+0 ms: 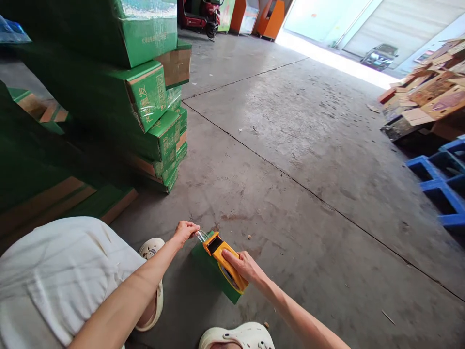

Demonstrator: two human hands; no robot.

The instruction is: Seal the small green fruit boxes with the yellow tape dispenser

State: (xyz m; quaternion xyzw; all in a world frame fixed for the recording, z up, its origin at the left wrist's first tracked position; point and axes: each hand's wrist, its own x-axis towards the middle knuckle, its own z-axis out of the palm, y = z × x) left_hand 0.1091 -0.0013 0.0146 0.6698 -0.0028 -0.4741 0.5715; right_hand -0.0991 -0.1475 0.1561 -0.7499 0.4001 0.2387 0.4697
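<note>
My right hand [242, 265] is wrapped round a yellow tape dispenser [222, 253], its thumb on the top side. The dispenser lies over a green cardboard piece or box [208, 267] near the floor, between my shoes. To its left, my left hand [187, 230] pinches the end of a clear tape strip [202, 236] that stretches out from the dispenser's front. The two hands are a short way apart. Part of the green item is hidden under the dispenser and my right hand.
Green cartons [147, 97] are stacked at the left. White shoes [238, 337] are at the bottom. Blue pallets [441, 194] and flattened cardboard [443, 97] lie at the right. A red scooter [199, 19] and a car [379, 56] are far back.
</note>
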